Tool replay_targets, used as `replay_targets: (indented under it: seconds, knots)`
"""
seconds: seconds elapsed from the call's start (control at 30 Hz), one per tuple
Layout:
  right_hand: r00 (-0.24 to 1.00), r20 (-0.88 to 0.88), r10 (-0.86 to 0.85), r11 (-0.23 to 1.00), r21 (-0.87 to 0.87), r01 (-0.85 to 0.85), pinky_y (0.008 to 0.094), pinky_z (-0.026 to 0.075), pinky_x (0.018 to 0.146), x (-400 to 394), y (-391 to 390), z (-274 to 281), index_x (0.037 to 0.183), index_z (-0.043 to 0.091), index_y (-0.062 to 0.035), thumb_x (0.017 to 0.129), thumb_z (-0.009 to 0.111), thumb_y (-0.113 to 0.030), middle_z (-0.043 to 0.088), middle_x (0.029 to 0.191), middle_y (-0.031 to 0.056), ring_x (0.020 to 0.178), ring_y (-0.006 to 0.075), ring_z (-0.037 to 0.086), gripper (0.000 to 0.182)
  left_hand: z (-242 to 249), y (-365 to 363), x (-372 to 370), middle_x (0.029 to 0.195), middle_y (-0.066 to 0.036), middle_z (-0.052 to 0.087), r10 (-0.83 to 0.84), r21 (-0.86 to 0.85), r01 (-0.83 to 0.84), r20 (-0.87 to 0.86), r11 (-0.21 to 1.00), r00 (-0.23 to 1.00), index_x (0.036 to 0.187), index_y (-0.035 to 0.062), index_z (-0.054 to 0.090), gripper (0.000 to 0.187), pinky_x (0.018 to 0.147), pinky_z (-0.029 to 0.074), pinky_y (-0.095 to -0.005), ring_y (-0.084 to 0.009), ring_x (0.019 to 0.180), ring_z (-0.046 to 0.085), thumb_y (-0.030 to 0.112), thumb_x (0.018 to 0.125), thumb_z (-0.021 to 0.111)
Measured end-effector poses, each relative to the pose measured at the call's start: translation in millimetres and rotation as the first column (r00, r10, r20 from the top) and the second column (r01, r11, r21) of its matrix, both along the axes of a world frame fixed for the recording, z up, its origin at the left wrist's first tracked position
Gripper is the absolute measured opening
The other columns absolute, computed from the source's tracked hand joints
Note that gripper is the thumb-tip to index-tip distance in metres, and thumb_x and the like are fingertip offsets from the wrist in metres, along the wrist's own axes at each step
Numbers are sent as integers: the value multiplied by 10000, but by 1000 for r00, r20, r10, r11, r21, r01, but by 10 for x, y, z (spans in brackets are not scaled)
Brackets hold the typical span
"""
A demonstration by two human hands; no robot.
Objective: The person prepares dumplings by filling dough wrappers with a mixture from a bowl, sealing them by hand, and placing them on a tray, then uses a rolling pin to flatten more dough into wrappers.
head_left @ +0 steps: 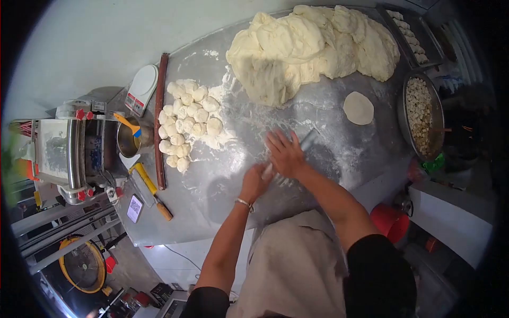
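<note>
My left hand (256, 183) is curled low over the floury metal worktop, its fingers closed at a small pale piece (269, 171) that I cannot make out. Just beyond it and to the right, my right hand (287, 154) lies palm down with fingers spread. A narrow greyish bar (308, 139) sticks out past the right hand's far side, blurred. Farther right rests a flat round of dough (359, 108). To the left, several floured dough balls (191, 114) sit in a cluster. A large mound of soft dough (313, 47) covers the back of the worktop.
A long wooden rod (161, 122) borders the dough balls. Left of it are a scale (142, 89), a pot with a brush (128, 135), a yellow-handled tool (145, 177) and a phone (134, 209). A bowl of diced filling (422, 116) and a tray (409, 34) stand right.
</note>
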State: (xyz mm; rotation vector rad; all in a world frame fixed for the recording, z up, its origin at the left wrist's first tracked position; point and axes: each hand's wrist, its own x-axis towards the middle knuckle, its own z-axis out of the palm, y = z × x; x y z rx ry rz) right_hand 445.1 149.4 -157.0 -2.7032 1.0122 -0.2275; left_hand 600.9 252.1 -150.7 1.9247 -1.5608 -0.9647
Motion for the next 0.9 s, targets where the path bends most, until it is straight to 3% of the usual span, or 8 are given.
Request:
replay_targets:
  seconds: [0.13,0.27,0.37,0.5,0.53,0.73,0.83,0.9]
  knots:
    - [990,120,-75,996,-31,79,580,226,1130,489,-360,59,1384,471,-19,893,590,-281,382,1528,120,1417,303,340,569,141,-431,150,888,-228,669,-65,116,51,114,992,991,924,2,701,215,800,508,-478,-416,856,637,194,844,649]
    - [998,38,-41,999,33,39,541,229,1135,-220,270,-28,1415,460,-35,842,642,-286,404,1516,121,1412,281,357,651,-133,65,252,921,-228,677,168,9,-168,-6,986,986,950,-15,697,224,787,515,-457,-412,856,641,180,860,634]
    - [999,-3,49,991,121,-49,556,223,1132,-715,522,43,1429,459,-60,826,654,-305,406,1520,108,1412,275,358,679,-92,331,190,949,-237,676,412,314,-280,-531,907,740,968,-17,695,237,792,510,-449,-414,893,637,188,867,637]
    - [997,53,-62,998,5,61,591,204,1130,322,-149,19,1414,458,-38,896,580,-283,388,1525,114,1414,287,346,586,26,-121,102,888,-252,658,-26,-28,29,108,999,994,885,-16,689,264,737,510,-478,-427,806,638,245,870,656]
    - [989,91,-116,993,-23,118,600,214,1123,464,-257,44,1405,466,-40,901,573,-284,386,1528,114,1411,290,349,570,64,-282,135,862,-241,654,-25,123,8,139,992,990,801,1,689,281,728,507,-492,-427,786,632,273,864,663]
    - [1000,-8,-3,995,100,3,568,259,1113,-310,382,24,1423,452,-47,886,595,-268,385,1528,100,1401,273,362,598,-212,107,307,821,-224,672,151,-155,-147,17,977,988,906,34,723,225,718,515,-477,-403,786,654,237,878,631]
    - [996,34,83,986,144,-87,574,249,1120,-706,536,118,1439,438,-54,885,591,-281,380,1531,92,1411,270,348,619,12,286,275,854,-221,679,269,232,-209,-268,950,925,980,47,723,218,728,516,-475,-417,792,649,209,883,615]
    - [999,-31,43,999,30,-42,579,230,1133,-181,241,-27,1423,449,-43,894,571,-276,378,1531,106,1414,286,341,591,-190,155,194,864,-221,683,79,131,-66,-91,989,993,926,36,708,220,733,519,-483,-420,808,653,233,889,616]
